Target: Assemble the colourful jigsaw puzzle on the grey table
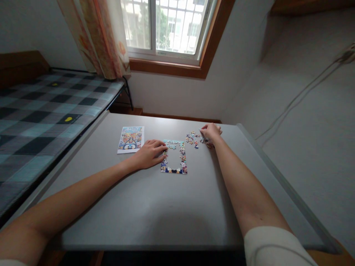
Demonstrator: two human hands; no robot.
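A jigsaw puzzle border [184, 170] lies on the grey table, joined into an upright rectangle with bare tabletop in its middle. A few light blue pieces [172, 147] sit inside its top edge. My left hand [151, 153] rests flat, fingers stretched, on the border's left side and hides part of it. Right of the border is a loose heap of puzzle pieces [192, 139]. Over the heap's far right end, my right hand [211, 131] is pinched, a small puzzle piece [199, 129] showing at its fingertips. Some of the heap is hidden under this hand.
A printed picture sheet [131, 139] lies left of the puzzle on the table [133, 214]. A bed with a checked mattress [58, 99] stands along the table's left side. Beyond are a curtain [102, 40] and a window; a cable [294, 94] hangs on the right wall.
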